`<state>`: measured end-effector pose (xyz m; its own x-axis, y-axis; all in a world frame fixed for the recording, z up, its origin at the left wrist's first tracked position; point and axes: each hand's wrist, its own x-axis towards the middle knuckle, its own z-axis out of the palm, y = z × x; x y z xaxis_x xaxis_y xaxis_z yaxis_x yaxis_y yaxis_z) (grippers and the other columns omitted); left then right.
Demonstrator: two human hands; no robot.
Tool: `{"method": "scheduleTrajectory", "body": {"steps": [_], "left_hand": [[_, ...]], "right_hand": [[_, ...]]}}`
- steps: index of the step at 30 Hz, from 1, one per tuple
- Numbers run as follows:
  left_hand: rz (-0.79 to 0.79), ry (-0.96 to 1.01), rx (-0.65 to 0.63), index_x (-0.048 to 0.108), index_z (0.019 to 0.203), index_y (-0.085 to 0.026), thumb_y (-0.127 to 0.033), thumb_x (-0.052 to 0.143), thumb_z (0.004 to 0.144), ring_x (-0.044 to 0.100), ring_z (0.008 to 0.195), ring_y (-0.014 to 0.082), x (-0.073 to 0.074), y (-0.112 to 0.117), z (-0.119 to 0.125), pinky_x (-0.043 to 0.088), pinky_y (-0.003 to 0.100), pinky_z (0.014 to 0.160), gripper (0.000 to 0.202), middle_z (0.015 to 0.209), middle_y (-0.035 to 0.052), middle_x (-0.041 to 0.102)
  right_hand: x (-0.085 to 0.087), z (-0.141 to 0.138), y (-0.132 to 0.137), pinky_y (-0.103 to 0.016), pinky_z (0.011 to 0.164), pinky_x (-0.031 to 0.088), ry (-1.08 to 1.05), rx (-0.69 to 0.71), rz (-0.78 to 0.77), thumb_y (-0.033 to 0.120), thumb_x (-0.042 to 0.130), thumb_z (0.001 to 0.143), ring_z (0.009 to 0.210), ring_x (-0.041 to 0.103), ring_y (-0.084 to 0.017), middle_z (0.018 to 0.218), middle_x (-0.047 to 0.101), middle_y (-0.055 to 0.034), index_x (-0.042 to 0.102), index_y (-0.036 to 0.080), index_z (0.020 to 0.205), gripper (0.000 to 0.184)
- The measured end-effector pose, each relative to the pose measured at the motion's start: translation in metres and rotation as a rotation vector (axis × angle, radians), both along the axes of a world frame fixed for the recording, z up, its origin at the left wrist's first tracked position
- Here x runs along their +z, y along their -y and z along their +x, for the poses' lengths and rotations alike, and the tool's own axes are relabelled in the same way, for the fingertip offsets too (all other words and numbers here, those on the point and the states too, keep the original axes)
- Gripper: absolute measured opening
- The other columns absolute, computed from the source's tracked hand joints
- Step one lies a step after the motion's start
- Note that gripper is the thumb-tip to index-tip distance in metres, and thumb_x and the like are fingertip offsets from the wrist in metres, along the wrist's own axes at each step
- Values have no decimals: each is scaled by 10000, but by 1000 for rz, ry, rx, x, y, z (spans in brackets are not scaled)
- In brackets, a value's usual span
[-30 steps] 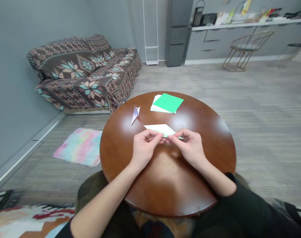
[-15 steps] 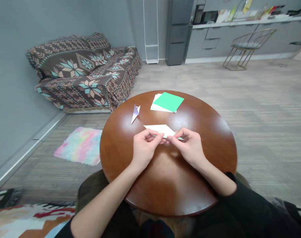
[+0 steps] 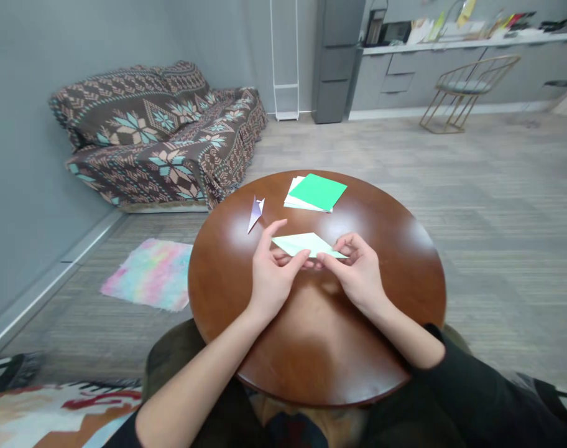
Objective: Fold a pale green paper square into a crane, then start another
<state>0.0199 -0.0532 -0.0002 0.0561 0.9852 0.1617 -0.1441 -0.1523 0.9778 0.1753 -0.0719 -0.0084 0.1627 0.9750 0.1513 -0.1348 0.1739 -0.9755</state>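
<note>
Between my hands is a folded sheet of pale green paper [image 3: 306,243], shaped like a long flat diamond and held just over the round table. My left hand [image 3: 278,261] grips its near left edge, thumb on top and fingers below, while the index finger is raised away from the paper. My right hand [image 3: 353,261] pinches the right end, its thumb along the near edge and its fingers curled behind. The parts of the fingers beneath the paper are hidden.
On the brown round table [image 3: 321,348] lie a small purple and white folded paper figure [image 3: 255,214] and a stack of paper squares with a green sheet [image 3: 318,191] on top. Beyond stand a covered sofa [image 3: 171,137] and a metal-framed chair [image 3: 465,87].
My left index finger has lifted off the paper and stretched out. The right fingers have loosened slightly, and more of the paper's upper face shows now.
</note>
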Motion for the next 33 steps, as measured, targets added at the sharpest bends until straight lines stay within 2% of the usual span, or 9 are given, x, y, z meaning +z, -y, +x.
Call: {"method": "scheduleTrajectory", "body": {"steps": [5,8,10,13,16,20,24,27,33], "left_hand": [[-23,-33,-49,323,1535,-213,-273,817,789,786,733,228,0,3,-1,652,315,748,897,917,58,789],[6,-39,-30,367,1523,-227,-345,793,818,770,974,256,-1,-2,-14,621,326,865,832,1071,93,775],[60,-30,8,437,1474,-242,-403,723,876,721,1107,243,-1,-8,-25,592,309,902,682,1198,112,735],[-11,-68,-213,533,1370,-244,-404,705,891,742,918,196,1,-16,-34,585,275,770,533,1193,103,729],[-67,-140,-348,589,1227,-220,-344,759,848,735,809,173,2,-16,-31,535,227,685,434,1034,76,761],[-102,-182,-398,583,1126,-204,-265,781,813,738,826,180,-3,-12,-24,540,257,766,375,901,41,757],[-134,-254,-430,623,1121,-182,-211,794,775,695,746,146,-7,-11,-20,513,238,727,387,822,19,741],[-142,-222,-434,688,960,-152,-226,800,763,681,742,146,-6,-10,-17,521,244,714,238,846,46,741],[-210,-109,-402,676,875,-154,-341,816,764,675,700,151,-4,-7,-11,573,251,621,259,829,42,707]], "right_hand": [[-5,5,-7,-325,690,616,-60,-48,0,349,857,734,652,752,-184,775,735,32,490,256,1016,471],[-6,11,-10,-331,695,616,-70,-50,-26,354,849,726,629,740,-177,760,727,46,449,263,1054,526],[-4,14,-9,-302,631,598,-40,46,-50,331,853,710,599,715,-162,745,710,57,432,267,1050,545],[-1,16,-6,-257,518,542,32,249,-100,301,840,722,566,669,-149,734,690,61,420,273,1097,564],[0,16,-5,-257,501,522,51,264,-104,316,840,733,558,654,-157,695,675,71,409,277,1152,602],[-1,16,-8,-289,588,550,0,172,-99,347,900,665,581,659,-155,716,720,48,457,260,1085,616],[-1,15,-9,-279,590,514,51,187,-124,400,895,670,639,657,-158,759,738,-18,616,204,875,398],[-2,15,-9,-281,590,489,120,201,-136,435,859,706,658,640,-166,743,721,-28,686,188,794,315],[-2,17,-8,-274,592,430,236,286,-166,480,720,831,615,571,-148,676,685,-9,712,171,721,328]]}}
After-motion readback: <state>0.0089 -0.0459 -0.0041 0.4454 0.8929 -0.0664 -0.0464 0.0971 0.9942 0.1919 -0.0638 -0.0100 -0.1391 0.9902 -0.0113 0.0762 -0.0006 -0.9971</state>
